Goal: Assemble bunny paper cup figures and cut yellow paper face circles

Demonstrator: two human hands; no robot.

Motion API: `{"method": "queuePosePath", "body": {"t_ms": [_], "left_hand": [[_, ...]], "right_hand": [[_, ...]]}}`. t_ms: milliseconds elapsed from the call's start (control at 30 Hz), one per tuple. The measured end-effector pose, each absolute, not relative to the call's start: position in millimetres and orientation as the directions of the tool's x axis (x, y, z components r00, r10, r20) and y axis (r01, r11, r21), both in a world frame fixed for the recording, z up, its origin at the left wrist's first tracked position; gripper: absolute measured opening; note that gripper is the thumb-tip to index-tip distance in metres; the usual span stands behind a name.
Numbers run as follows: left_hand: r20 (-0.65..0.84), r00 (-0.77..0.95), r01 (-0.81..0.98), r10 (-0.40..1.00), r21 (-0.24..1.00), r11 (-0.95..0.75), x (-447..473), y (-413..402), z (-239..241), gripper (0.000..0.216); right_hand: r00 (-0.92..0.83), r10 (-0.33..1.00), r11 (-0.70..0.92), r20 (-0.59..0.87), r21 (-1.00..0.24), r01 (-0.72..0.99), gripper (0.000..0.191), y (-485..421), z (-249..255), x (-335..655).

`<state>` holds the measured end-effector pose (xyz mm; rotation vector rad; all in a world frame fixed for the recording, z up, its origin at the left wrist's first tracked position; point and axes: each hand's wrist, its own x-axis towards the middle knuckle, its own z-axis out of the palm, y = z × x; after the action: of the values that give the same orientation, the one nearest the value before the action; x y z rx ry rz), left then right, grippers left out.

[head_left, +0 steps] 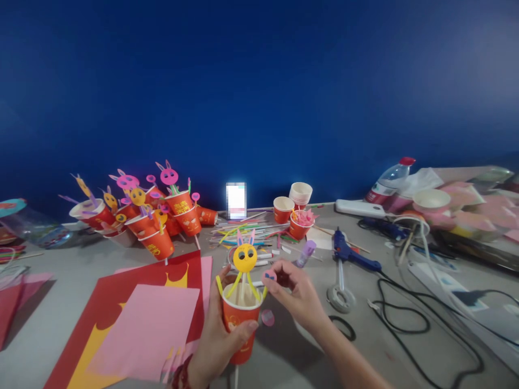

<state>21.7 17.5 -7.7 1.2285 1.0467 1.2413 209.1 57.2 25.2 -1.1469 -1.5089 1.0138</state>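
Observation:
My left hand (pixel 219 335) wraps round a red paper cup (pixel 242 319), held upright with a white stick coming out of its bottom. Above the rim stands a yellow bunny face (pixel 245 257) with pink ears, dark eyes and yellow-green limbs reaching over the edge. Close to the cup's right side, my right hand (pixel 295 292) pinches a small pink paper disc (pixel 269 276) with blue marks between thumb and fingers. Whether the disc touches the limb end beside it I cannot tell. Another small pink round piece (pixel 267 317) lies on the table just right of the cup.
Several finished bunny cups (pixel 156 237) stand at the left. Pink paper (pixel 150 324) covers red and yellow sheets. A blue glue gun (pixel 352 254), its black cord (pixel 405 324) and clear tape (pixel 341 298) lie right. Behind are a purple glue stick (pixel 306 253), pipe cleaners (pixel 243 232) and a bright screen (pixel 235 201).

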Motion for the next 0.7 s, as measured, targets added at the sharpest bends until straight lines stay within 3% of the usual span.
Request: {"method": "queuePosePath", "body": {"t_ms": [300,700], "left_hand": [[0.102,0.048,-0.047,0.994,0.994,-0.1,23.9,14.8,-6.0,0.094],[0.153,0.073,-0.015,0.985,0.988,-0.152,24.6,11.2,-8.0,0.09]], "right_hand": [[-0.121,0.991,0.06,0.061,-0.998,-0.011,0.041,53.6,24.5,204.8],[-0.11,0.991,0.066,0.071,-0.997,-0.048,0.042,50.4,19.3,203.9]]}}
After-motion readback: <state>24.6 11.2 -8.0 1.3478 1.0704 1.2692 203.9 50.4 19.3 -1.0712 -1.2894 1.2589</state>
